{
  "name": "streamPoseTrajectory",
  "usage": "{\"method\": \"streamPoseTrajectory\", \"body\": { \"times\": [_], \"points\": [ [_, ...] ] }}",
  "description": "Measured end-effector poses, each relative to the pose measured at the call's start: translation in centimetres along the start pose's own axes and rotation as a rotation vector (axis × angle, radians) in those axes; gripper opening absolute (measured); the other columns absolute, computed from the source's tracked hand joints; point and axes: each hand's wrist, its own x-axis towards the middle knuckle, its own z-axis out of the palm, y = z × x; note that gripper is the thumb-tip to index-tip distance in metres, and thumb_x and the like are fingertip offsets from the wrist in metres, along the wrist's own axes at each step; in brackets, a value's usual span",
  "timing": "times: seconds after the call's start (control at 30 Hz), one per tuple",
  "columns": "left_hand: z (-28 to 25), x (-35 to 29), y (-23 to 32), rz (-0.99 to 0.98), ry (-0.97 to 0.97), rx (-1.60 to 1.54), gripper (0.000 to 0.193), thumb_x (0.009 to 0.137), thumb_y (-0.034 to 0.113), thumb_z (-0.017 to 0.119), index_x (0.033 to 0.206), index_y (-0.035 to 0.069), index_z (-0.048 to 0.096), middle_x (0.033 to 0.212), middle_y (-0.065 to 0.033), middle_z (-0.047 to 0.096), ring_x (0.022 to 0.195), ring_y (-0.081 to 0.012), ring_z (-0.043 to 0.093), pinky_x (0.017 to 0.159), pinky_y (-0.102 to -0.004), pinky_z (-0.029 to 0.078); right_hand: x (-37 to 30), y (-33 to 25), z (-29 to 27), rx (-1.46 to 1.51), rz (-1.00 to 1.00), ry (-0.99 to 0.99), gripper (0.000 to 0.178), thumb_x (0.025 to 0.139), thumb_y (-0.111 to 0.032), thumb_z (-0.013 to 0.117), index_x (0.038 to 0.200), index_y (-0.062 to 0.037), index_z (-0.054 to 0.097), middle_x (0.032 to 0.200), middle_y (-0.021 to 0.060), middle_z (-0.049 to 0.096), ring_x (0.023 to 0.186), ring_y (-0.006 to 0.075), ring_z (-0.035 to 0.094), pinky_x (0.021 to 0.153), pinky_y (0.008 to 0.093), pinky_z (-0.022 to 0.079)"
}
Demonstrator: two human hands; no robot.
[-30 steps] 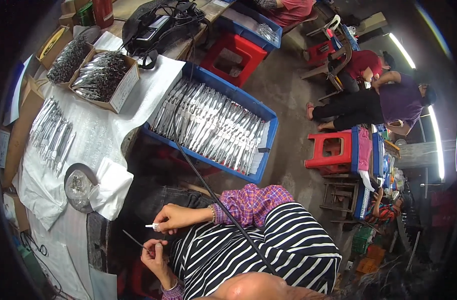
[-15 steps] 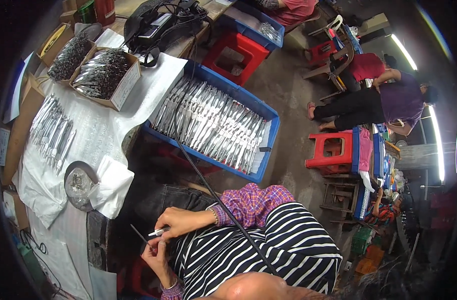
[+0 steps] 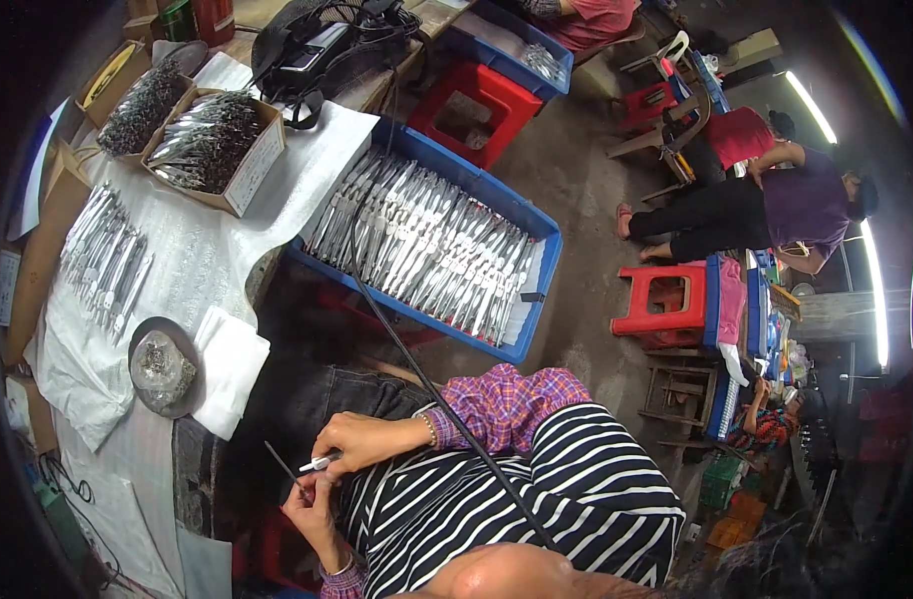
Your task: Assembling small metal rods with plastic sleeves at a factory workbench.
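While left hand (image 3: 311,507) is pinching thin dark rod (image 3: 280,459) ahead of striped garment (image 3: 576,469), right hand (image 3: 358,440) is pinching small white piece (image 3: 318,464) just beside rod; step seemingly being fitting of both, next move probably calling for steady alignment

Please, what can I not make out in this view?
In the head view:
Lower end of the thin dark rod: hidden by the left hand.
Inner end of the small white piece: covered by the right hand.
Contents of the round grey dish: too small.
Head of the red-shirted person: cut off by the top edge.
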Motion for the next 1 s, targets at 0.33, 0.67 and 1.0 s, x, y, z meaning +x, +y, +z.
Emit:
{"method": "streamPoseTrajectory", "body": {
  "times": [0.33, 0.67, 1.0],
  "points": [
    [0.2, 0.1, 0.6, 0.000, -0.004, 0.028, 0.011, 0.083, 0.007, 0.066, 0.077, -0.002, 0.062, 0.065, 0.0020, 0.057, 0.056, -0.0030, 0.042, 0.052, -0.0183, 0.031, 0.1, -0.2, 0.0, -0.050, 0.011, -0.012, 0.028, 0.068, -0.018, 0.070, 0.085, 0.0032, 0.066, 0.078, 0.0175, 0.065, 0.072, 0.0303, 0.064, 0.064, 0.0358, 0.050],
    [-0.7, 0.1, 0.2, -0.033, -0.071, 0.064, 0.005, 0.082, -0.001, 0.064, 0.086, -0.004, 0.064, 0.073, 0.0000, 0.062, 0.062, -0.0034, 0.053, 0.057, -0.0160, 0.040, 0.0, -0.1, -0.2, -0.028, 0.002, -0.044, 0.028, 0.066, -0.018, 0.070, 0.084, 0.0031, 0.066, 0.075, 0.0168, 0.065, 0.070, 0.0297, 0.064, 0.062, 0.0353, 0.049],
    [-0.4, -0.1, -0.1, -0.004, -0.042, 0.085, 0.006, 0.082, 0.002, 0.066, 0.086, -0.002, 0.064, 0.072, 0.0010, 0.061, 0.061, -0.0025, 0.052, 0.056, -0.0152, 0.039, 0.1, 0.1, -0.4, 0.022, 0.032, -0.080, 0.026, 0.072, -0.017, 0.066, 0.088, 0.0027, 0.067, 0.077, 0.0168, 0.066, 0.068, 0.0273, 0.065, 0.060, 0.0343, 0.049]
  ]
}}
